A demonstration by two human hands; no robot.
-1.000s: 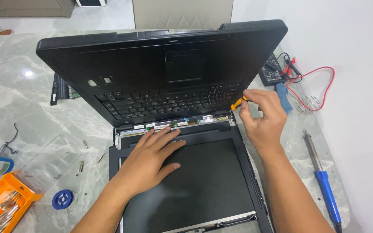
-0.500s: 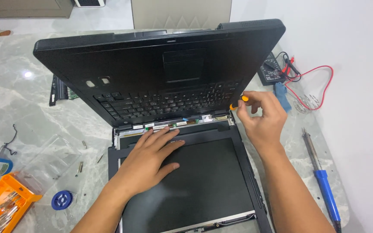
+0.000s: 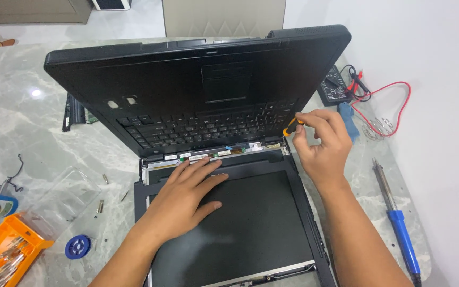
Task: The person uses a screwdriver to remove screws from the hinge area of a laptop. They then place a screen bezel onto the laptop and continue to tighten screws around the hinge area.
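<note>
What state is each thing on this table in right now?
Laptop: open, keyboard half raised.
Screen panel: flat, dark, bezel loose.
Left hand: pressing flat on the panel.
Right hand: pinching a small orange-handled tool at the hinge.
Soldering iron: lying unused.
Orange case: open.

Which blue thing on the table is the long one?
The soldering iron with the blue handle, lying right of the laptop. The other blue thing, left of the laptop, is a small round spool.
</note>
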